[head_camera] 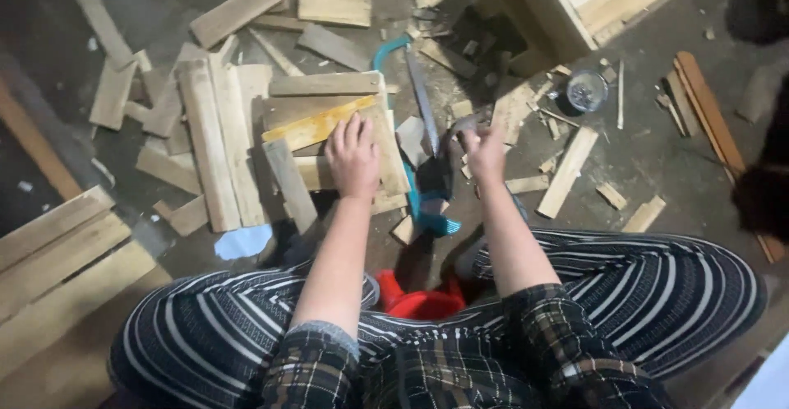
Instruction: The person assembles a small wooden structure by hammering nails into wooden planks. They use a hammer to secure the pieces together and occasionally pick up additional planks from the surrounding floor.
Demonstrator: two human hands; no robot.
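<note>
The left hand (353, 158) lies flat, fingers spread, on a pale square wooden board (374, 142) atop scrap planks on the floor. The right hand (483, 150) curls around a dark tool handle (460, 123), just beside the blue-framed hand saw (419, 121) lying between both hands.

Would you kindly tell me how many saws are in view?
1: a blue-framed saw on the floor between the left hand and right hand. Scrap wood may hide others.
</note>
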